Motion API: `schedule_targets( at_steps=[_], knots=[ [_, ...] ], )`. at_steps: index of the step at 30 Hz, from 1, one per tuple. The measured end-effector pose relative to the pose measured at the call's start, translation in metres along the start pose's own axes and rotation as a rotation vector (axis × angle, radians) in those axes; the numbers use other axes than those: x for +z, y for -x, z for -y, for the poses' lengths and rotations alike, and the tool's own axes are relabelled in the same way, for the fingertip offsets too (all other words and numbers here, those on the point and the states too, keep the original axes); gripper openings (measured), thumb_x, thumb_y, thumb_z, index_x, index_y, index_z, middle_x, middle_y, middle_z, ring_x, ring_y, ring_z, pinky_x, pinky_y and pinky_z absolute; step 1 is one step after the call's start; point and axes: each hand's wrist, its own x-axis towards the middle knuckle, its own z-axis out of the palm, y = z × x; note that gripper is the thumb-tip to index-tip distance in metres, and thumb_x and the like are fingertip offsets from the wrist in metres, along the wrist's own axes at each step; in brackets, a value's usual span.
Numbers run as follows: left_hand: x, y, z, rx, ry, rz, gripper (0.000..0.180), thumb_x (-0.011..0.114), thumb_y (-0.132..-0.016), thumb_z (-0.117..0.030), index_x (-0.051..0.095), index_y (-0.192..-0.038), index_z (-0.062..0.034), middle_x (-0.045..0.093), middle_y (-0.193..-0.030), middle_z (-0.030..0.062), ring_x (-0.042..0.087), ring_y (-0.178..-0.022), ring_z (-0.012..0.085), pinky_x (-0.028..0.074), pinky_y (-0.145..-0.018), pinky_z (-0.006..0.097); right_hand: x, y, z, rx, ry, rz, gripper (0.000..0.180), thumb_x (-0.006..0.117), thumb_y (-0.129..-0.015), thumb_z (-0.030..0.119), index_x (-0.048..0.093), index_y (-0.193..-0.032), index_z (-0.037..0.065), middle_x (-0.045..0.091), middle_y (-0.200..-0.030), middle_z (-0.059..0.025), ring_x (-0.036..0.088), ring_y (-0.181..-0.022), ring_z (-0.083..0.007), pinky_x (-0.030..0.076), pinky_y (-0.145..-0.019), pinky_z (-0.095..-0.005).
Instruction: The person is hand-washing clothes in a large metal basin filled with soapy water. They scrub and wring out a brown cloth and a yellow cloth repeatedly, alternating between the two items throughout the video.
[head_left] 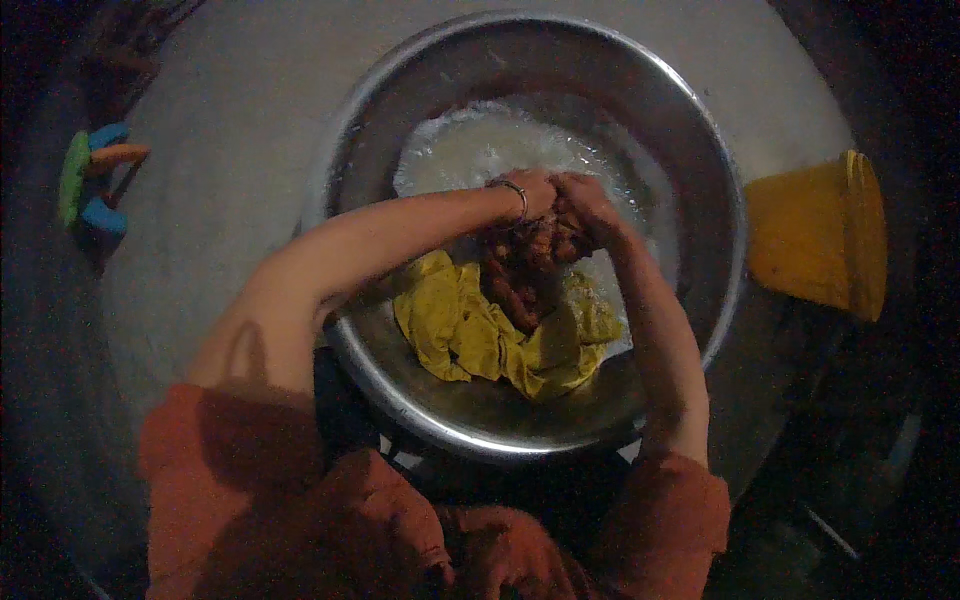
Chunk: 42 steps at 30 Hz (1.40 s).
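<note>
Near the middle of the steel basin (pixel 665 95), a shade toward one o'clock, our two hands meet over a bunched, dark reddish-brown cloth (pixel 522 285). Our left hand (pixel 537 193), with a bangle (pixel 521 200) at its wrist, has its fingers curled in and gripping the cloth; our right hand (pixel 592 208) is closed on it too, knuckles almost against the left's. Just where the fingertips lie, we cannot tell, as they are hidden. Wet-looking and tightly creased, the cloth hangs toward six o'clock in thick, twisted folds, its lower end against a yellow cloth (pixel 445 322). That one lies crumpled from eight round to five o'clock inside the basin. We see pale, sudsy water (pixel 490 150) showing mostly from ten to two o'clock. Outside the rim, at three o'clock, we have a yellow bucket (pixel 805 235); whether it carries a label, or holds anything, is too dark for us to read. Well apart, at nine to ten o'clock, sits a green, blue and orange object (pixel 75 180) of unclear kind
</note>
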Motion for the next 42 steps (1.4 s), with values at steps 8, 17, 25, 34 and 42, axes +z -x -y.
schedule_targets(
  at_steps=[8, 17, 25, 34, 42],
  knots=[
    [0.018, -0.013, 0.032, 0.026, 0.006, -0.385, 0.046, 0.051, -0.075, -0.046, 0.051, -0.108, -0.0128, 0.046, -0.108, 0.0153, 0.043, -0.098, 0.0312, 0.031, -0.088, 0.042, 0.000, 0.039, -0.050, -0.287, 0.046, -0.227, 0.042, 0.035, -0.089, 0.036, 0.048, -0.110, 0.002, 0.055, -0.104, -0.0148, 0.052, -0.097, -0.0273, 0.039, -0.083, -0.0348],
    [0.079, 0.109, 0.014, 0.235, -0.377, -0.259, 0.038, 0.042, -0.081, -0.023, 0.042, -0.115, -0.0056, 0.038, -0.118, 0.0147, 0.028, -0.114, 0.0333, 0.021, -0.092, 0.051, 0.107, 0.136, -0.010, -0.465, 0.668, -0.504, 0.026, 0.046, -0.079, 0.018, 0.048, -0.100, 0.003, 0.050, -0.097, -0.0185, 0.048, -0.087, -0.0353, 0.037, -0.074, -0.0434],
    [0.015, 0.030, 0.012, -0.052, -0.104, 0.214, 0.035, 0.045, -0.079, -0.022, 0.048, -0.112, -0.0120, 0.051, -0.112, 0.0142, 0.050, -0.100, 0.0299, 0.039, -0.084, 0.042, 0.082, 0.029, -0.048, -0.225, 0.379, -0.371, 0.029, 0.044, -0.084, 0.026, 0.055, -0.085, -0.001, 0.059, -0.075, -0.0142, 0.055, -0.065, -0.0336, 0.043, -0.056, -0.0361],
    [-0.040, -0.002, 0.015, 0.113, 0.632, -0.025, 0.041, 0.051, -0.075, -0.048, 0.062, -0.084, -0.0090, 0.060, -0.073, 0.0142, 0.058, -0.068, 0.0289, 0.046, -0.063, 0.037, -0.003, 0.035, -0.014, -0.195, -0.175, -0.298, 0.032, 0.049, -0.085, 0.031, 0.055, -0.095, 0.001, 0.057, -0.085, -0.0059, 0.053, -0.073, -0.0161, 0.043, -0.067, -0.0285],
    [0.081, 0.113, 0.027, 0.283, -0.419, -0.289, 0.045, 0.043, -0.080, -0.035, 0.043, -0.115, -0.0063, 0.041, -0.112, 0.0164, 0.035, -0.109, 0.0338, 0.027, -0.086, 0.053, 0.088, 0.121, -0.005, -0.608, 0.793, -0.430, 0.037, 0.050, -0.078, 0.026, 0.050, -0.112, 0.012, 0.052, -0.106, -0.0101, 0.046, -0.097, -0.0277, 0.031, -0.083, -0.0430]
  ],
)
